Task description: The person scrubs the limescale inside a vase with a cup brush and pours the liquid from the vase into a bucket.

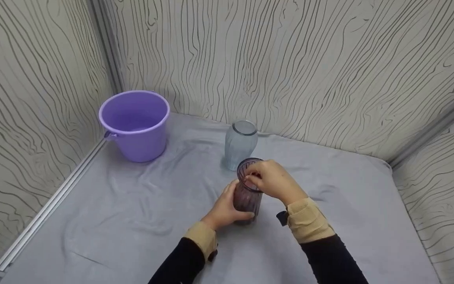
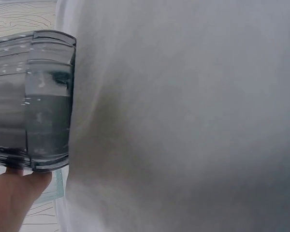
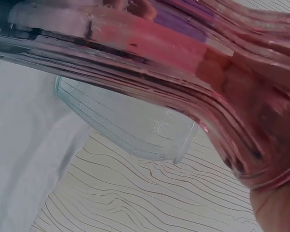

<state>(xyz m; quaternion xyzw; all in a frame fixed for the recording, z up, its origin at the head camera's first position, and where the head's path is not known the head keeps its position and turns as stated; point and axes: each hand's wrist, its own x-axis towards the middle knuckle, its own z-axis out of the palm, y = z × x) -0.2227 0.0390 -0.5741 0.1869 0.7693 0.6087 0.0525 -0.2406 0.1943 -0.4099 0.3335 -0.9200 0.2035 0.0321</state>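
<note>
A ribbed purple-pink glass vase (image 1: 246, 201) stands on the grey cloth, slightly tilted in the head view. My left hand (image 1: 225, 209) grips its side, thumb across the front; its fingers also show in the left wrist view below the vase's base (image 2: 48, 111). My right hand (image 1: 268, 179) has its curled fingers inside the vase's mouth. Through the glass (image 3: 111, 63), the right wrist view shows a pink piece (image 3: 169, 48) against the fingertips, seemingly pinched; glass blurs its shape.
Just behind the held vase stands a pale blue glass vase (image 1: 239, 148). At the back left is a purple bucket (image 1: 142, 146) with its handle at the side. Wood-patterned panels surround the cloth-covered surface (image 1: 132, 209), and a metal rail (image 1: 49, 209) runs along its left edge.
</note>
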